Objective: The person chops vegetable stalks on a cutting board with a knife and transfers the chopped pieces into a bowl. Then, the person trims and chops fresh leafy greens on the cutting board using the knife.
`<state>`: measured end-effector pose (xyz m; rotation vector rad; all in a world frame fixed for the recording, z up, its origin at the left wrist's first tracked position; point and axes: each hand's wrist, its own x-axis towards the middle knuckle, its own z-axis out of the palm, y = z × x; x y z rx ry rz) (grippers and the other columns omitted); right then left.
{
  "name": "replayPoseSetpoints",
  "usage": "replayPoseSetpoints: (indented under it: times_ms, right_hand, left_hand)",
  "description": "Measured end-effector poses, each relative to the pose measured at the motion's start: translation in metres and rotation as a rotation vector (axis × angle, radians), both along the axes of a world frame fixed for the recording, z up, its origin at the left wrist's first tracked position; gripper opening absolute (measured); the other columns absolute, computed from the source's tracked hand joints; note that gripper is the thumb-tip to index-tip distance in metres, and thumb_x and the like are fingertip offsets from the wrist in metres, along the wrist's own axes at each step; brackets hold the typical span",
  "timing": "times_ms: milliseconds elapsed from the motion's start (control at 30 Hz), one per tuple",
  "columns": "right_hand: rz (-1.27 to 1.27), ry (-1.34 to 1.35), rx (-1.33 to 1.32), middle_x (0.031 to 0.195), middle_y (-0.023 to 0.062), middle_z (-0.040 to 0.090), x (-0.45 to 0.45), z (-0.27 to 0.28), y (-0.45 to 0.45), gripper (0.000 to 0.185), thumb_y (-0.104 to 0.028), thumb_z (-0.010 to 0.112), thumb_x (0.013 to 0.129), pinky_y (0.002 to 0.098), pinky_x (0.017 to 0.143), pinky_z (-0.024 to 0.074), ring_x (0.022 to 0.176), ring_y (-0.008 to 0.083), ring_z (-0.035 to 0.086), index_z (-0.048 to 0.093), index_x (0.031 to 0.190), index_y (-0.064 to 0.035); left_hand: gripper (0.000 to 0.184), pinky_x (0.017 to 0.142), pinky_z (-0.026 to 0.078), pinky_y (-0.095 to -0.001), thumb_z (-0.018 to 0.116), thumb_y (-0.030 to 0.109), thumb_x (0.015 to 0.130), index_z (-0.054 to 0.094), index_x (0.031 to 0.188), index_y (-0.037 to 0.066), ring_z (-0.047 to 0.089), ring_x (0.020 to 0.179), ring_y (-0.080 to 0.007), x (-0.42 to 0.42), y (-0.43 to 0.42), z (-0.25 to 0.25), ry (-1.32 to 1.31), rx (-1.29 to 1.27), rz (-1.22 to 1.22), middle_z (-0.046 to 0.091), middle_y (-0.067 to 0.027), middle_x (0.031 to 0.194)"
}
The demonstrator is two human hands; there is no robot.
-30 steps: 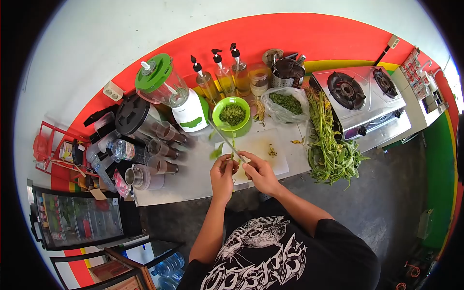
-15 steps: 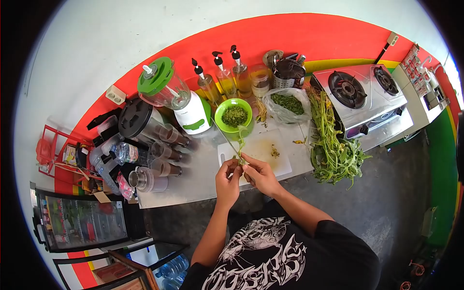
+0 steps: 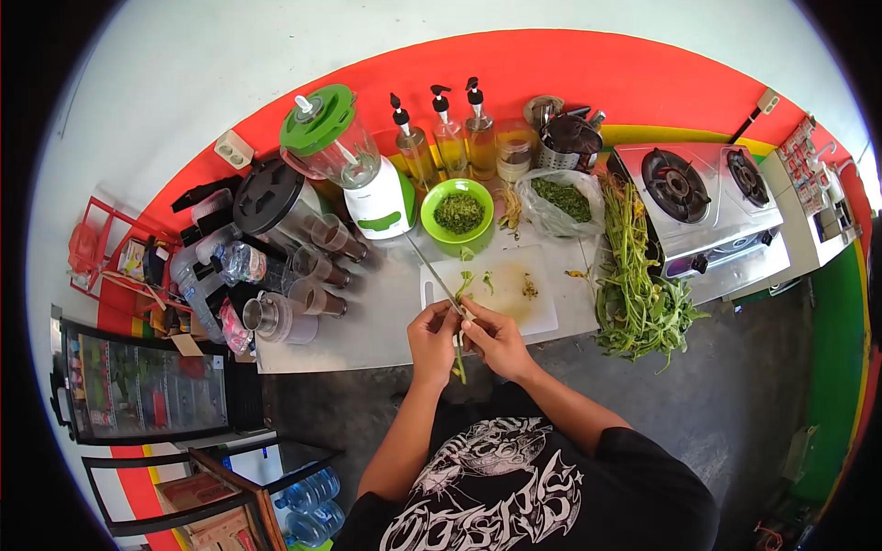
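Observation:
My right hand (image 3: pixel 499 342) is closed on a knife (image 3: pixel 435 275), whose blade points up and left toward the green bowl. Beside it, touching, my left hand (image 3: pixel 433 341) is closed on a green stem (image 3: pixel 460 365) that hangs below the fingers. Both hands are over the near edge of a white cutting board (image 3: pixel 542 309). Green leaf pieces (image 3: pixel 467 278) and small brownish bits (image 3: pixel 529 287) lie on the board. Behind it a green bowl (image 3: pixel 431 225) holds chopped greens (image 3: pixel 458 212).
A blender (image 3: pixel 378 204), pump bottles (image 3: pixel 450 142) and a plastic bag of greens (image 3: pixel 563 200) stand at the back. Leafy stalks (image 3: pixel 634 294) lie beside a gas stove (image 3: pixel 717 223) on the right. Glasses (image 3: pixel 320 266) and a metal-topped jar (image 3: pixel 266 316) are at left.
The view has shifted slightly. Leaf pieces now lie on the board below the bowl, and a longer stem end shows under my left hand. Both hands keep their hold.

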<state>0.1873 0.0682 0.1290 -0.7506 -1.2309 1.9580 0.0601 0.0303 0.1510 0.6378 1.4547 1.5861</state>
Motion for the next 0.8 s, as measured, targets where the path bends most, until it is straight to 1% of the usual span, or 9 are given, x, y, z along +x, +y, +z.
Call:
replayPoseSetpoints:
  times_ms: [67,167,300,367,467,600,667,767,800]
  right_hand:
    - [-0.023,-0.016,0.003,0.074,0.0009,0.06,-0.001,0.001,-0.005,0.049,-0.016,0.058,0.103,0.0203,0.051,0.038,0.059,0.0039,0.047,0.045,0.15,-0.0083]
    - [-0.049,-0.024,-0.005,0.075,0.0008,0.061,-0.006,0.009,-0.005,0.049,-0.015,0.058,0.103,0.0205,0.05,0.0374,0.059,0.0035,0.047,0.046,0.15,-0.0075]
    - [-0.08,0.005,0.011,0.077,0.0004,0.062,-0.013,0.01,-0.006,0.049,-0.012,0.059,0.102,0.0223,0.049,0.0365,0.058,0.0033,0.047,0.047,0.149,-0.0059]
    - [-0.105,0.019,0.044,0.077,0.0002,0.062,-0.017,0.009,-0.004,0.049,-0.011,0.059,0.101,0.0227,0.049,0.0363,0.058,0.0032,0.046,0.047,0.148,-0.0056]
    - [-0.122,0.051,0.009,0.078,0.0003,0.063,-0.024,0.018,-0.002,0.046,-0.01,0.06,0.101,0.0231,0.05,0.0363,0.059,0.0032,0.047,0.049,0.145,-0.0037]
    - [-0.155,0.057,0.022,0.08,0.001,0.065,-0.026,0.021,-0.002,0.043,-0.011,0.061,0.101,0.0229,0.051,0.0372,0.061,0.0035,0.049,0.051,0.141,-0.0015]
    - [-0.144,0.05,0.042,0.081,0.0012,0.066,-0.025,0.014,-0.001,0.042,-0.011,0.061,0.101,0.023,0.051,0.0376,0.061,0.0036,0.049,0.051,0.14,-0.0009]
    - [-0.209,0.021,0.16,0.078,0.0003,0.065,-0.027,0.002,0.0,0.043,-0.012,0.063,0.099,0.0233,0.052,0.0388,0.062,0.0033,0.05,0.054,0.14,0.0001]
    - [-0.188,-0.063,0.196,0.075,-0.0002,0.064,-0.024,0.004,0.002,0.044,-0.014,0.064,0.099,0.0235,0.052,0.0395,0.062,0.003,0.05,0.055,0.139,0.001]
  left_hand:
    - [0.015,0.062,0.049,-0.0259,0.064,0.005,0.097,0.068,0.106,-0.006,0.06,0.074,-0.0093,0.006,-0.001,0.0,-0.086,0.011,0.042,0.069,-0.0046,0.086]
    - [0.016,0.051,0.04,-0.0247,0.065,0.007,0.097,0.07,0.107,-0.005,0.054,0.064,-0.0072,0.008,-0.001,-0.001,-0.282,-0.021,0.095,0.067,-0.0024,0.083]
    - [0.017,0.056,0.044,-0.0248,0.064,0.007,0.097,0.07,0.108,-0.005,0.057,0.068,-0.0085,0.014,0.005,0.007,-0.324,-0.044,0.186,0.067,-0.0026,0.086]
    - [0.017,0.063,0.049,-0.0253,0.064,0.007,0.097,0.07,0.109,-0.005,0.06,0.075,-0.0097,0.019,0.009,0.01,-0.335,-0.03,0.3,0.067,-0.0038,0.089]
    - [0.017,0.069,0.051,-0.0255,0.064,0.006,0.097,0.069,0.109,-0.005,0.062,0.081,-0.0107,0.016,0.011,0.006,-0.309,0.022,0.291,0.068,-0.0048,0.092]
    - [0.017,0.068,0.051,-0.0256,0.064,0.006,0.097,0.069,0.109,-0.005,0.062,0.08,-0.0103,0.017,0.012,0.005,-0.314,0.054,0.308,0.068,-0.0048,0.092]
    - [0.017,0.067,0.049,-0.0242,0.064,0.006,0.097,0.07,0.108,-0.005,0.061,0.078,-0.0098,0.019,0.012,0.007,-0.229,0.028,0.336,0.068,-0.0045,0.09]
    - [0.016,0.066,0.047,-0.0235,0.065,0.007,0.096,0.07,0.106,-0.005,0.06,0.075,-0.0089,0.018,0.011,0.01,-0.174,-0.029,0.315,0.068,-0.0036,0.088]
    - [0.016,0.066,0.047,-0.0235,0.065,0.007,0.096,0.07,0.106,-0.005,0.06,0.075,-0.0089,0.016,0.011,0.008,-0.172,-0.031,0.313,0.068,-0.0036,0.088]
